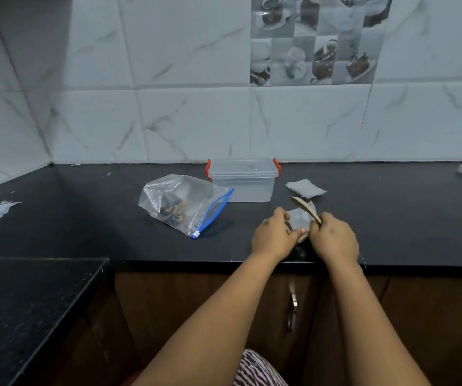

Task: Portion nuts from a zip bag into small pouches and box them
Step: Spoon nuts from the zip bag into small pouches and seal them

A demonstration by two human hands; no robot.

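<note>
On the table: our left hand (pixel 273 234) and right hand (pixel 333 238) pinch one small pouch (pixel 299 220), right also gripping a spoon (pixel 306 208). Zip bag (pixel 181 206) holds nuts; box (pixel 243 179) closed, unfilled; spare pouches (pixel 305 188) remain.

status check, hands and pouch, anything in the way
Left hand and right hand both pinching small pouch; right also holds spoon. Box lidded. Nothing blocking.

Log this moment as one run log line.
left hand: holds small clear pouch | right hand: holds pouch, wooden spoon | lidded clear plastic box: shut
</note>
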